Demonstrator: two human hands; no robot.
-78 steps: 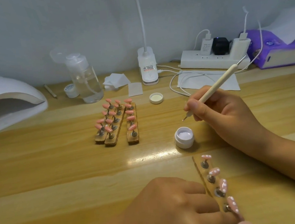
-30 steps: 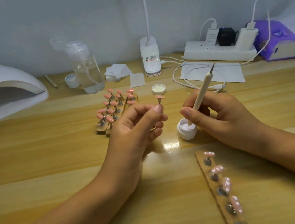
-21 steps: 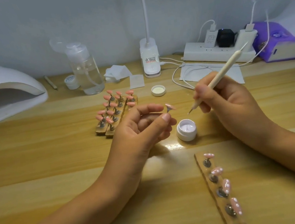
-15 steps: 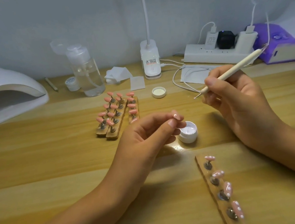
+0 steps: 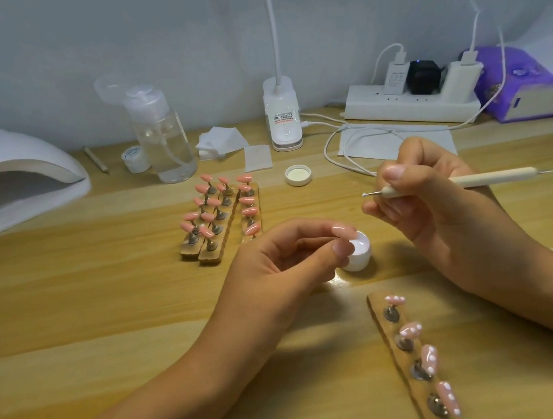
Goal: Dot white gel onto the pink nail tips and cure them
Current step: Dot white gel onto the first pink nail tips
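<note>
While the left hand (image 5: pixel 275 268) pinches one pink nail tip (image 5: pixel 343 230) right over the gel pot (image 5: pixel 359 255), the right hand (image 5: pixel 439 197) grips the dotting pen (image 5: pixel 492 178) just past the pot.
That tip looks tiny, light and slippery, so I think it is best held by its edges, never on top where wet gel goes. Four dotted tips sit on a strip (image 5: pixel 385 331) in front of the pot. Plain tips (image 5: pixel 220 215) wait to the pot's left. A moment ago the pen slanted up; now it lies flat, and the left hand is nearer the pot.
</note>
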